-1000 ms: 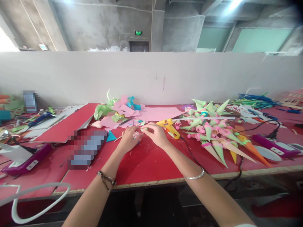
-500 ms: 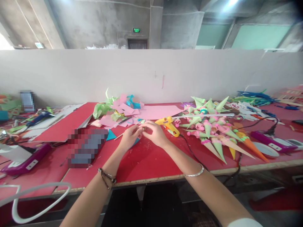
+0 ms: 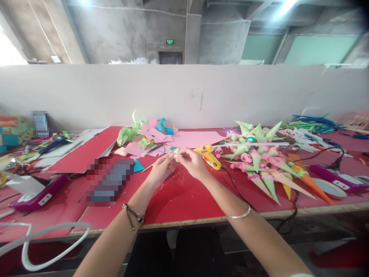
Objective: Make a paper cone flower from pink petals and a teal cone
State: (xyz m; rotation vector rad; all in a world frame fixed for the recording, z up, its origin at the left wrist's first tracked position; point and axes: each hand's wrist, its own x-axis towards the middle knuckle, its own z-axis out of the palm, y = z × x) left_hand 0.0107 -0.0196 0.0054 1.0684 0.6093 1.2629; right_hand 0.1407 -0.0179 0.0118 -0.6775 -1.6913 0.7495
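Observation:
Over the red table point(image 3: 187, 204), my left hand point(image 3: 162, 168) and my right hand point(image 3: 191, 163) meet at the fingertips. Both are closed in a pinch around something small and pale, too small to name. A yellow glue gun point(image 3: 210, 156) with a long clear glue stick lies just right of my right hand. Near my left hand are a thin stick point(image 3: 148, 167) and a blue paper piece point(image 3: 138, 165). Pink paper point(image 3: 198, 138) and crumpled green paper point(image 3: 127, 135) lie behind the hands.
Several paper cones point(image 3: 268, 184) are heaped on the right. Purple power strips point(image 3: 331, 177) stand on both sides. A blurred dark device point(image 3: 112, 181) and a red board point(image 3: 83, 152) lie at the left. A pale partition point(image 3: 115, 92) rises behind the table.
The whole view has shifted slightly, so things sit a little further right and lower. The fingertips have parted slightly, and the small pale item between them shows more.

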